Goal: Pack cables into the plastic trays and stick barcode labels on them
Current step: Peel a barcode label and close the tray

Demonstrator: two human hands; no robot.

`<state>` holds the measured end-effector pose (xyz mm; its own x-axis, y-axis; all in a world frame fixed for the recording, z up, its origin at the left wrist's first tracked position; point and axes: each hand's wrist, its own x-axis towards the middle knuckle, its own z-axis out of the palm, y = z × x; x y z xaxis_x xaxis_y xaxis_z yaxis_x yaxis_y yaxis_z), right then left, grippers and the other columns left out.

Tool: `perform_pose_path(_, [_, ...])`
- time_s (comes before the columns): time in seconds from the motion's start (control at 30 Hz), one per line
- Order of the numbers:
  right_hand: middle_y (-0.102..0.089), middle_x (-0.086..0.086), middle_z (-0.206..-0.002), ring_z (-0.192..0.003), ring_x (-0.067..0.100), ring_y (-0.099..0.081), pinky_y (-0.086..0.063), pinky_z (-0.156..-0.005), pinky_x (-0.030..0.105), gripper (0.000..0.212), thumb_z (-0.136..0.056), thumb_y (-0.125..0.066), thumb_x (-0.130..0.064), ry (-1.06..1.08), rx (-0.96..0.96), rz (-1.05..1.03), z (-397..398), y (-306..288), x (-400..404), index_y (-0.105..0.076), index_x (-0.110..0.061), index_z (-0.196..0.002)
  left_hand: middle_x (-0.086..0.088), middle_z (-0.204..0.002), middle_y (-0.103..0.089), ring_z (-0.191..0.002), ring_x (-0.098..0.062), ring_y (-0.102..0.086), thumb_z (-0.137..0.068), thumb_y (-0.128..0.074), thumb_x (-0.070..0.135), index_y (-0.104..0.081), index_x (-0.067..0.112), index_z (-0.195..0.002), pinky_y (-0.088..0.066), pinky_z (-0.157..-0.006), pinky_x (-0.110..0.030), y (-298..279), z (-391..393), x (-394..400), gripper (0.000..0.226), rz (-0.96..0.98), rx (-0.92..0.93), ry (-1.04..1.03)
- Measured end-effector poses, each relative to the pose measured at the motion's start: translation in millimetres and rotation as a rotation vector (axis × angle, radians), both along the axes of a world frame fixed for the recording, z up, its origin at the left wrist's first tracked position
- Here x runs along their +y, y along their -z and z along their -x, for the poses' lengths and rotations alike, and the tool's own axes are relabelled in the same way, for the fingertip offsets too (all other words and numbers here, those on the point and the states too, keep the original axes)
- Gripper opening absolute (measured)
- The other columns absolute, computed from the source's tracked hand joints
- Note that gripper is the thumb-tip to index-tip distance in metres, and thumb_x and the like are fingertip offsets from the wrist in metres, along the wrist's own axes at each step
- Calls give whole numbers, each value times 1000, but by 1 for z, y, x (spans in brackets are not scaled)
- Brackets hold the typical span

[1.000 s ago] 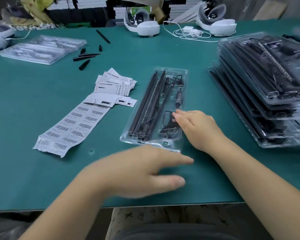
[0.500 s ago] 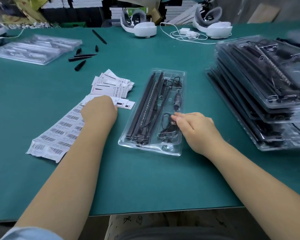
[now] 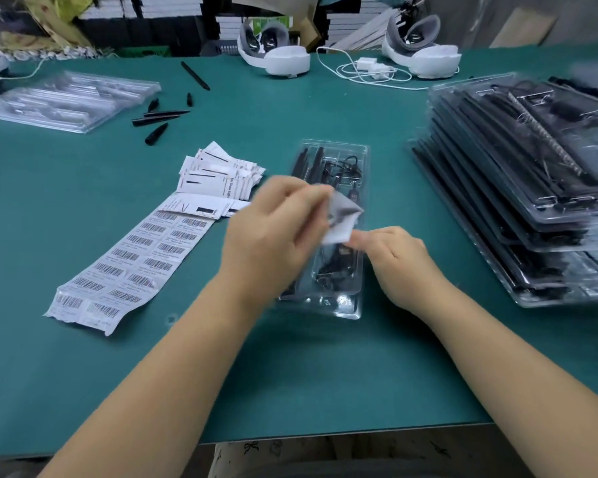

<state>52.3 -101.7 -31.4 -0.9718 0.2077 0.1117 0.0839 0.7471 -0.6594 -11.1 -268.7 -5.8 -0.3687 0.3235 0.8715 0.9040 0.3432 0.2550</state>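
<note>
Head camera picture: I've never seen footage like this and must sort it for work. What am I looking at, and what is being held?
No machine here: a person's two bare hands, filmed by a camera on their head looking down at a green table. The left hand pinches a small white paper, blurred; the right hand touches its lower edge. Beneath lies a clear tray of black cables. A barcode label sheet and paper slips lie to the left, a stack of filled trays to the right.

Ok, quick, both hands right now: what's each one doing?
Left hand: pinching the blurred white paper slip over the clear plastic tray.
Right hand: fingertips at the slip's lower edge; whether it grips it cannot be told.
</note>
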Motion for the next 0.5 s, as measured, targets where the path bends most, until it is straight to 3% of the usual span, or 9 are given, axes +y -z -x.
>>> perform_pose_path(0.03, [-45, -11, -55, -69, 2, -42, -30, -76, 29, 47, -80, -17, -38, 24, 17, 4, -1, 0, -1, -57, -33, -55, -11, -86, -67, -71, -14, -57, -88, -61, 14, -75, 3, -94, -49, -59, -26, 2, -6, 5, 18, 29, 17, 63])
perform_pose_path(0.1, [-42, -2, -57, -68, 11, -39, -29, -65, 30, 40, -78, -17, -32, 103, 41, 63, -2, 3, 0, -45, -15, -54, -9, -83, -68, -65, -17, -59, -83, -64, 11, -76, 5, -88, -50, -54, -29, 7, -14, 12, 14, 94, 38, 167])
perform_pose_path(0.17, [-59, 6, -80, -91, 19, -49, -37, -81, 33, 51, -81, -16, -37, 173, 14, 244, 0, 5, 4, -56, -7, -73, -8, -82, -68, -61, -22, -62, -79, -67, 8, -76, 5, -86, -50, -51, -30, 12, -16, 14, 12, 160, 25, 221])
perform_pose_path(0.23, [-67, -1, -108, -119, 21, -47, -31, -105, 40, 68, -81, -15, -59, 189, -67, 500, 2, 7, 9, -69, -19, -95, -8, -82, -68, -62, -25, -63, -77, -70, 5, -76, 5, -87, -51, -52, -32, 13, -16, 14, 11, 212, -45, 234])
perform_pose_path(0.3, [-55, -3, -135, -138, 17, -31, -16, -116, 44, 101, -62, -8, -90, 175, -180, 532, 3, 3, 13, -62, -29, -123, -8, -83, -67, -64, -27, -64, -77, -71, 4, -76, 5, -88, -52, -55, -33, 11, -16, 13, 13, 248, -122, 248])
perform_pose_path(0.33, [-48, -3, -142, -141, 16, -25, -12, -117, 46, 113, -55, -5, -96, 172, -215, 506, 3, 1, 14, -56, -30, -131, -8, -83, -67, -65, -26, -63, -77, -71, 5, -76, 5, -89, -52, -57, -34, 10, -16, 12, 13, 268, -149, 262])
perform_pose_path(0.4, [-52, -1, -138, -137, 20, -34, -20, -114, 46, 98, -64, -16, -91, 178, -229, 410, 4, -1, 13, -60, -29, -125, -6, -90, -65, -75, -23, -63, -78, -73, 17, -75, 8, -94, -52, -67, -35, 8, -14, 11, 19, 337, -239, 323])
perform_pose_path(0.47, [-64, 0, -117, -120, 24, -49, -34, -106, 43, 52, -83, -33, -65, 143, -214, 339, 4, -3, 13, -71, -32, -97, -1, -111, -56, -100, -16, -57, -73, -76, 43, -64, 18, -115, -47, -90, -30, 7, -12, 8, 51, 503, -409, 379])
perform_pose_path(0.5, [-67, -2, -109, -115, 23, -52, -36, -104, 41, 39, -88, -37, -51, 116, -210, 335, 5, -3, 13, -71, -33, -88, 2, -122, -46, -113, -12, -48, -67, -77, 54, -53, 23, -127, -40, -99, -23, 9, -10, 6, 71, 606, -470, 379])
